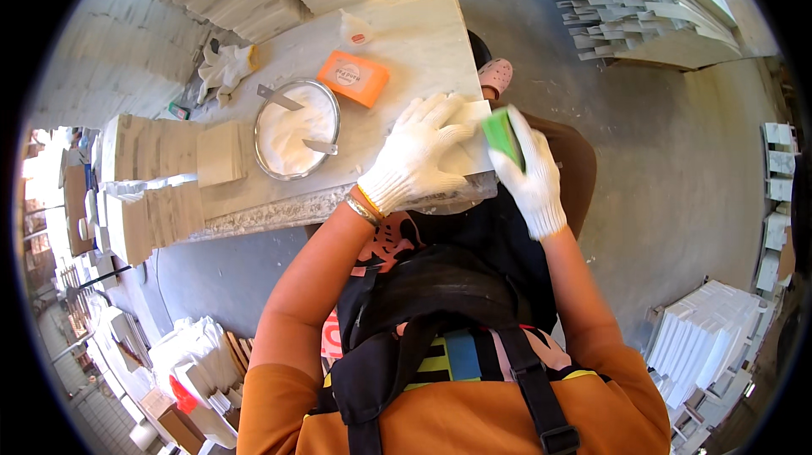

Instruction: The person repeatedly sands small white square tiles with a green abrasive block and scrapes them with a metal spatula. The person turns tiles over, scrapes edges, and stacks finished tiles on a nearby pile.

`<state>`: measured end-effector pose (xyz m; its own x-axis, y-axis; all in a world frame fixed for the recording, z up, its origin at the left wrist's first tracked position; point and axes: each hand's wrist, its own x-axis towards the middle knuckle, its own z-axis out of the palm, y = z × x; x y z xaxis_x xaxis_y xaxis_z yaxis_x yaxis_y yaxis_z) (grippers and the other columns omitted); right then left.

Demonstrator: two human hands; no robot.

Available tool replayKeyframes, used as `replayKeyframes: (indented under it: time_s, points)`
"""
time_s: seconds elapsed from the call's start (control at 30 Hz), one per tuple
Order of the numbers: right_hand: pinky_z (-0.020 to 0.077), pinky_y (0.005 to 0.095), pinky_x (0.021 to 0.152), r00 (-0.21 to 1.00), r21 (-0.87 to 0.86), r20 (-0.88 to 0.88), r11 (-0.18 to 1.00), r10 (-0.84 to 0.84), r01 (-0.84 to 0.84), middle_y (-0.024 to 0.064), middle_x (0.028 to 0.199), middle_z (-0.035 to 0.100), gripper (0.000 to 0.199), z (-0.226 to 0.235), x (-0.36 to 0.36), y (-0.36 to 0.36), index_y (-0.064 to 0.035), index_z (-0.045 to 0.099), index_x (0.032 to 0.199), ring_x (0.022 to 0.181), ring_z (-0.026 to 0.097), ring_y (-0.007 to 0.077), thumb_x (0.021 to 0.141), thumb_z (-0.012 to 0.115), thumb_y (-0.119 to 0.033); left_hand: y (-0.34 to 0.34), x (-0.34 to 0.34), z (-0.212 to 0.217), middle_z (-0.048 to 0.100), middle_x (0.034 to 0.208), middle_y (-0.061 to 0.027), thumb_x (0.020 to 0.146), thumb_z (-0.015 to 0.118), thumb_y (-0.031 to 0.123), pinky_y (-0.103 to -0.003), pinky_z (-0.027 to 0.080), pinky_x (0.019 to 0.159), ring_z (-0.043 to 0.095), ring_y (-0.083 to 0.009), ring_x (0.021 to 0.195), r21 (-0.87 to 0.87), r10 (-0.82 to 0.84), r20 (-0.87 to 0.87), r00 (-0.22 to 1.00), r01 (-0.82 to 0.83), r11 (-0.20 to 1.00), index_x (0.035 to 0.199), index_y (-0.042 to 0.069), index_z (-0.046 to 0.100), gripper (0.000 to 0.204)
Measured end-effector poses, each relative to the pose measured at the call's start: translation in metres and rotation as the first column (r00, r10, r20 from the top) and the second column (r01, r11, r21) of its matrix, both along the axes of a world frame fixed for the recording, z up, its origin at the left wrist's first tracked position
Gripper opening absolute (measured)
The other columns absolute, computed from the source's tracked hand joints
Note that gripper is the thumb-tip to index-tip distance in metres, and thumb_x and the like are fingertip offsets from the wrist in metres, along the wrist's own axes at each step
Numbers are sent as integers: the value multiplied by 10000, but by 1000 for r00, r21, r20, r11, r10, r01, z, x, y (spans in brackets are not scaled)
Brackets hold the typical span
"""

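Stacked pale stone tiles [156, 150] are sitting at the desk's [406, 49] left end, a loose work glove [224, 66] lying behind them toward the far edge. A round metal bowl [298, 129] of white paste is sitting mid-desk with two scraper blades in it, an orange box [353, 78] just beyond it. Left hand [414, 155] (white knit glove) is pressing flat on a pale stone tile [469, 146] at the desk's near right corner, fingers spread over its top, not pinching. Right hand [529, 172] is gripping a green sponge pad [503, 135], fingers pressed together and curled round it, holding it against the tile's right edge, which is overhanging the corner. The tile is likely handling as stiff, heavy and chip-prone at edges, slippery if pasted; best taking it by two opposite edges. The pad is looking soft and light, a squeeze grip suiting it. More tile stacks are lying on the floor right.
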<state>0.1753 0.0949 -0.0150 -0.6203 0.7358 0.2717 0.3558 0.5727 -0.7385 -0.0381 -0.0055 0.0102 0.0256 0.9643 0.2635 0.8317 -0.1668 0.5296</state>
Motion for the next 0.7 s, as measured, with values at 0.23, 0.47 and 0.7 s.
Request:
replayKeyframes:
  time_s: [0.23,0.47,0.7]
  points:
    - [501,401,963,998,-61,-8,996,-62,61,178,1197,663,627,2,-52,48,-128,532,1468,1121,643,332,910,703,-358,4,0,-3,469,1514,-193,625,842,309,-518,332,1174,420,-415,1406,-25,10,-3,1000,-10,1000,1268,145,676,683]
    - [518,393,942,1000,56,-15,998,23,-23,163,1184,668,642,2,14,-11,-96,535,1459,1095,647,334,877,747,-266,1,-1,3,482,1491,-193,623,837,314,-511,335,1169,413,-408,1405,-39,-10,18,1000,10,999,1242,157,692,655]
    - [506,403,957,996,-119,9,989,-86,87,178,1205,667,617,5,-63,60,-146,538,1468,1091,645,337,910,703,-351,6,2,0,465,1523,-169,602,849,288,-519,329,1179,402,-414,1420,-26,2,-2,1000,-2,1000,1270,162,676,701]
